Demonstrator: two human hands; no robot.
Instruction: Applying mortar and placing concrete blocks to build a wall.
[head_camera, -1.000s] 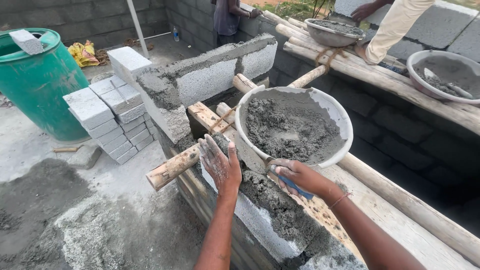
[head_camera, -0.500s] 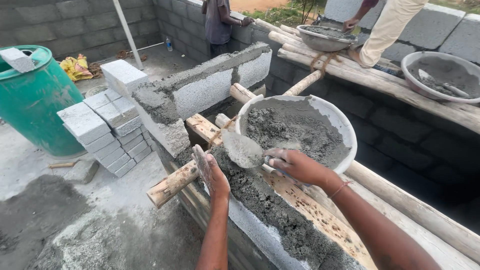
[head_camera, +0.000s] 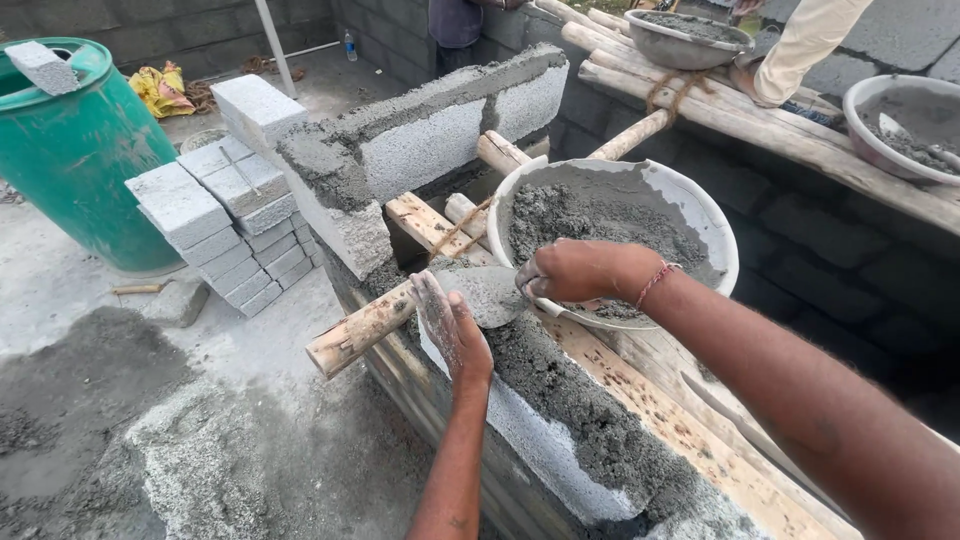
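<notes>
grey wet mortar (head_camera: 590, 430) lies heaped along the top of the concrete block wall (head_camera: 545, 455) at the near edge. the left hand (head_camera: 452, 330) stands edge-on against the wall's outer side, fingers straight and together, grasping nothing, smeared with mortar. the right hand (head_camera: 578, 272) is clenched around the handle of a trowel (head_camera: 485, 295), whose blade lies flat over the wall top just beside the left palm, between the hands. behind it a mortar pan (head_camera: 700, 215), part full, sits on wooden poles (head_camera: 365, 325) and a plank (head_camera: 425, 222). farther left, stacked concrete blocks (head_camera: 215, 215) stand near a green drum (head_camera: 75, 160). at the far end, 2 more pans (head_camera: 690, 40) rest on a pole scaffold beside another person's leg (head_camera: 800, 45).
</notes>
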